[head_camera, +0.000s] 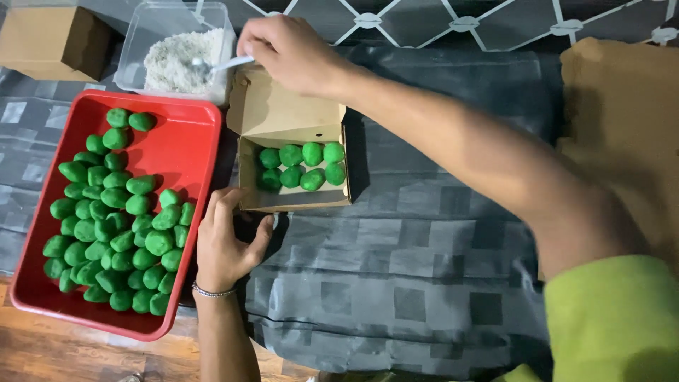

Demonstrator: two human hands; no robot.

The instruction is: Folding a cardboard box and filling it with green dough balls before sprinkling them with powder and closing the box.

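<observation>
Right hand (pixel 293 53), upper centre of the frame: fingers curled shut around the handle of a pale spoon (pixel 212 66), bowl dipped into the white shredded flakes (pixel 180 60). Handle lying roughly level across the picture, bowl end toward the left, grip end at the fingertips. Flakes heaped in a clear plastic tub (pixel 134 56), just left of that hand and touching the upper edge of the red tray (pixel 198 141).

Left hand (pixel 226 244), lower centre: open, fingers loosely spread, holding nothing, fingertips resting at the lower left corner of the brown cardboard box (pixel 290 201). Metal bracelet at the wrist.

Box directly between the two hands: below the right, above and right of the left, lid flap folded back toward the top of the frame under the right wrist. Left hand nearer to the box body; right hand nearer to the tub. Inside, green balls (pixel 300 166) packed in two short rows against the far wall, smooth, rounded, bright; near half of the box floor bare.

Further left, the tray crowded with many more of the same green pieces. Grey patterned cloth (pixel 424 247) beneath everything.
</observation>
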